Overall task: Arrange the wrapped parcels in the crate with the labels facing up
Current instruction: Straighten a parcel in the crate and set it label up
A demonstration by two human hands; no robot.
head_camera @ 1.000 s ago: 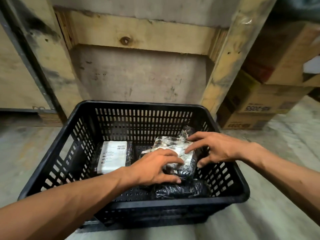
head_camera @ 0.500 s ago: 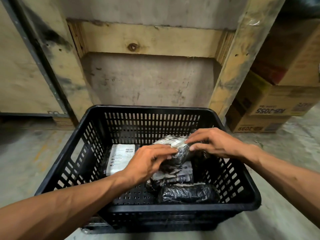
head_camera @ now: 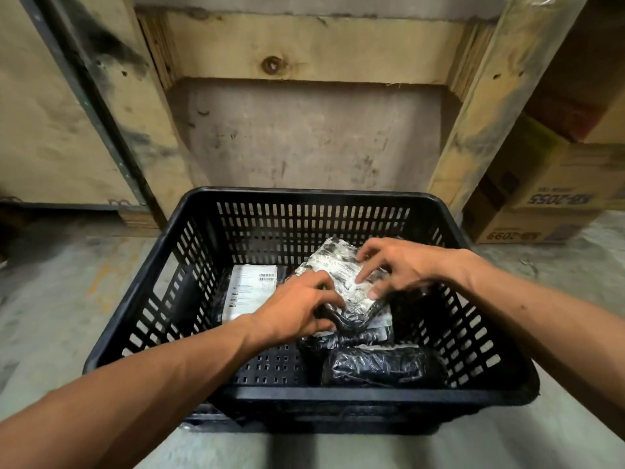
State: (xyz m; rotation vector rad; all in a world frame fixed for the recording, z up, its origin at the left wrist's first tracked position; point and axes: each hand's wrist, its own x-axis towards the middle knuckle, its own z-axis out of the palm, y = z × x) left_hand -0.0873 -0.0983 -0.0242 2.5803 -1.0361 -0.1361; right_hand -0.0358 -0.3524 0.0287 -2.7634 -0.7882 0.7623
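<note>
A black slotted plastic crate (head_camera: pixel 189 265) stands on the floor in front of me. Both hands are inside it, holding one black wrapped parcel (head_camera: pixel 338 265) with a crinkled white label turned up; it lies tilted on top of other parcels. My left hand (head_camera: pixel 291 316) grips its near left edge, my right hand (head_camera: pixel 399 265) its far right side. A parcel with a flat white barcode label (head_camera: pixel 250 292) lies label-up at the left. A dark parcel (head_camera: pixel 375 365) lies at the front right, another partly hidden under the held one.
The crate sits on a grey concrete floor (head_camera: pixel 50 316). Behind it rises a wooden crate wall (head_camera: pixel 304 130). Stacked cardboard boxes (head_camera: pixel 548 198) stand at the right, close to the crate's far right corner.
The held parcel was lifted and rolled over in both hands; its white label now faces up again and lies flatter. The view has shifted slightly.
</note>
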